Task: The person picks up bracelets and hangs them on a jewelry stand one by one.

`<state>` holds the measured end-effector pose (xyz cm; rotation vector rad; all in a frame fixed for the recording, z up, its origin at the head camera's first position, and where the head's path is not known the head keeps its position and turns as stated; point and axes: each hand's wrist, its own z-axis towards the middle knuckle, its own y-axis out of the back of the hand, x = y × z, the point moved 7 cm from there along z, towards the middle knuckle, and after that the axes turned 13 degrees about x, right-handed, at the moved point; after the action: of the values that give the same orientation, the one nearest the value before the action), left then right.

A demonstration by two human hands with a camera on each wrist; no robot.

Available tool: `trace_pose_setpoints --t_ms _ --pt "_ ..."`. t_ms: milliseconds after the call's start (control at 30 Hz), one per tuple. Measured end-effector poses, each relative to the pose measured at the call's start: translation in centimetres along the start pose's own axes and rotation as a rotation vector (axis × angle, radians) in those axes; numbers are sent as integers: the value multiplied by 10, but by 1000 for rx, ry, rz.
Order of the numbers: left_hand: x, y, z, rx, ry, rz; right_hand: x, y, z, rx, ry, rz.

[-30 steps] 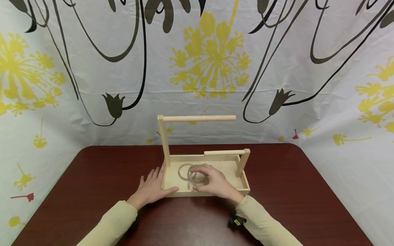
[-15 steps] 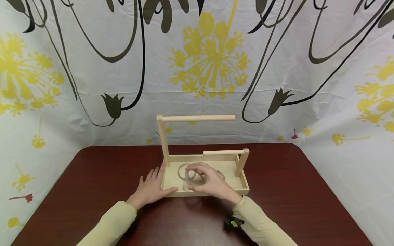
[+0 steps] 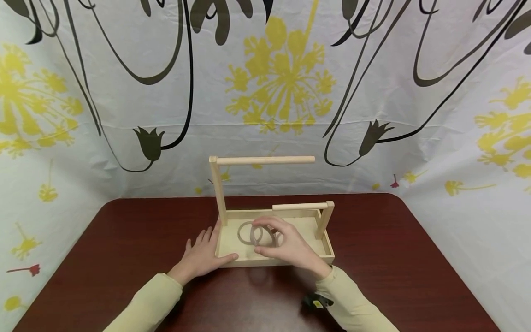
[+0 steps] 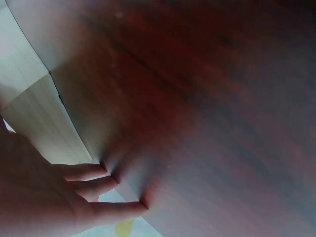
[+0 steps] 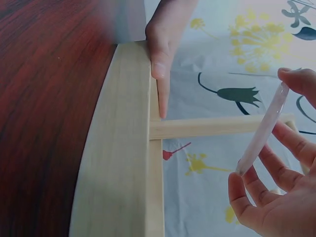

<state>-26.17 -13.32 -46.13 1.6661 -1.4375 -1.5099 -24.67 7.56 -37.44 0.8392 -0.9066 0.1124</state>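
Note:
A pale wooden tray-shaped stand sits on the table, with an upright post and a horizontal bar at each end. My right hand is over it and pinches a translucent bangle between thumb and fingers; the right wrist view shows this bangle edge-on. Another bangle lies on the tray floor to the left, and a part of a ring shape shows beside my right fingers. My left hand rests against the tray's left end, fingers spread, thumb along the front rim. In the left wrist view its fingertips touch the tabletop.
The tall bar juts right from the left post, above the back of the tray. A shorter, lower bar points left from the right post. A patterned cloth hangs behind the dark red table.
My right hand, gripping the bangle, has shifted slightly left and then up a little. A ring that showed right of the fingers half a second ago is now more covered. My left hand stays put.

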Motion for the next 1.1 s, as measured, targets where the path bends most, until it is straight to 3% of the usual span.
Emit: trace_pose_setpoints --t_ms 233,533,967,1100 --pt "0 0 -1 -6 -2 3 12 9 -4 -29 13 -25" --pt "0 0 0 1 -6 6 47 35 -18 -69 -8 -21" --pt "1 0 1 7 -15 4 47 68 -30 -86 -34 -70" --pt "1 0 1 10 -16 1 33 82 -34 -114 -27 -76"
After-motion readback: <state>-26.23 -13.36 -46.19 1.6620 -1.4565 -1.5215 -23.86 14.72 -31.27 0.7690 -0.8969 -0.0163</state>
